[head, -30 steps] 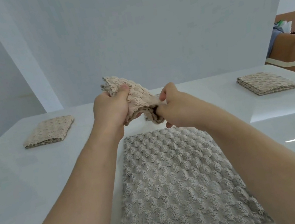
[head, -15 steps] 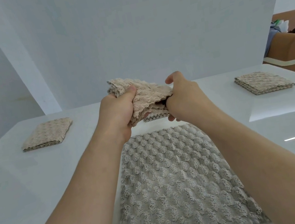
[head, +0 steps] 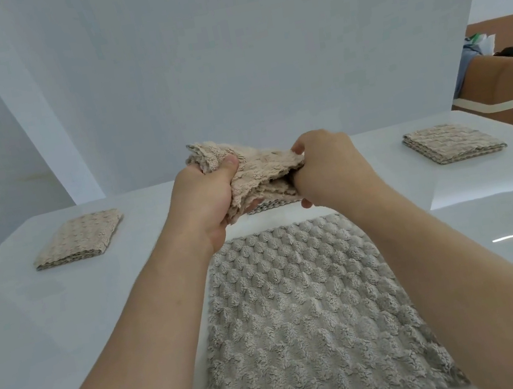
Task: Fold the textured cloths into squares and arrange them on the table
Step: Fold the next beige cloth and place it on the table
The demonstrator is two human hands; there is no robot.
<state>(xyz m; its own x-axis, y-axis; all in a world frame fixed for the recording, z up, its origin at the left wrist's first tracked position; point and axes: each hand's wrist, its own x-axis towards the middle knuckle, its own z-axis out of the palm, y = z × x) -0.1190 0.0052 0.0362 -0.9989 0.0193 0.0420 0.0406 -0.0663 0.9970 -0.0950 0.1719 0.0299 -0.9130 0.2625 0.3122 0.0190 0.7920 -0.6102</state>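
Crumpled cloth [head: 255, 174] over flat cloth [head: 305, 323]; folded squares [head: 78, 239] L & R.

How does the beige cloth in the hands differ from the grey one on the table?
The beige textured cloth is crumpled, gripped in the air by the left hand and right hand; the grey bubble-textured cloth lies flat on the white table. Beige is warmer-toned than grey. Both look plush.

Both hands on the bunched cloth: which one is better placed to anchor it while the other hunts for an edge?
Left, probably. The left hand wraps the bulk of the beige cloth, thumb clamped over it; the right hand holds only one end.
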